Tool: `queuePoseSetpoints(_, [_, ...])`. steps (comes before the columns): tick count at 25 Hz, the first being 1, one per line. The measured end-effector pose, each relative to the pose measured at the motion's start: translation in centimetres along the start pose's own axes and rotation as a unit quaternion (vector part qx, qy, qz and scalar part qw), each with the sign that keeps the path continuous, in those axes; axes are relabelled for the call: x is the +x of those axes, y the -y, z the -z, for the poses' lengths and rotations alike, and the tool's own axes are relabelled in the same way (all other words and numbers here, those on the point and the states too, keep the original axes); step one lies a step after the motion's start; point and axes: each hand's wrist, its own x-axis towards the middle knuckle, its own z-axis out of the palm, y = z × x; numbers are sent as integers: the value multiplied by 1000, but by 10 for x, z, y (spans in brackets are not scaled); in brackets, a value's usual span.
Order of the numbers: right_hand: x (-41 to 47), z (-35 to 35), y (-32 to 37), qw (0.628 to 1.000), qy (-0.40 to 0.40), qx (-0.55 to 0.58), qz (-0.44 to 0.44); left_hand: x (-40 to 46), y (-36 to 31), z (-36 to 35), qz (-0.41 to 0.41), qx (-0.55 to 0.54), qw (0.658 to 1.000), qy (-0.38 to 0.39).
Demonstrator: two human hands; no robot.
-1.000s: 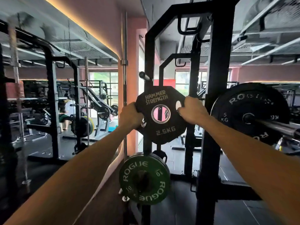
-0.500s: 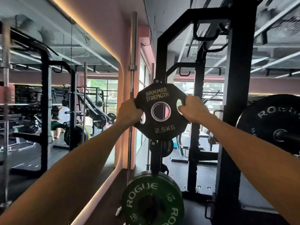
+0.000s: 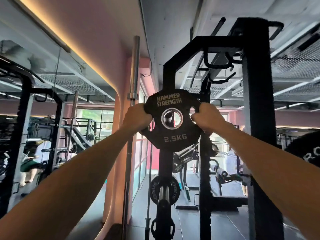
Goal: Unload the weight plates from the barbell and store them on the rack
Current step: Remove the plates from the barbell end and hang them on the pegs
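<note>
From the head camera I see my left hand (image 3: 136, 116) and right hand (image 3: 206, 117) curled round opposite rims of the matte black weight plate (image 3: 173, 135), a many-sided rubbery disc with a shiny metal ring at its hole and pale "2.5KG" lettering. Between both grips it stands upright, in front of the black square-tube rack upright (image 3: 164, 170). Below the grips a small round Rogue plate (image 3: 164, 189) sits on a steel peg (image 3: 163, 194). Left of my left grip stands a vertical steel barbell (image 3: 133, 84).

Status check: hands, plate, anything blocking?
Left hand and right hand grip 2.5 kg plate. Raised before rack upright. Nothing visibly blocking.
</note>
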Motion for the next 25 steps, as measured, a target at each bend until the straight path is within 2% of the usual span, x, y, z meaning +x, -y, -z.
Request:
queuePoseSetpoints(18, [151,-127,-54,999,-21,18,-24,160,86,-108,-69,102,992,-17])
queuePoseSetpoints(25, [199,-191,-88,997,-22,51,-49,205,128,-171,-24,95,995,5])
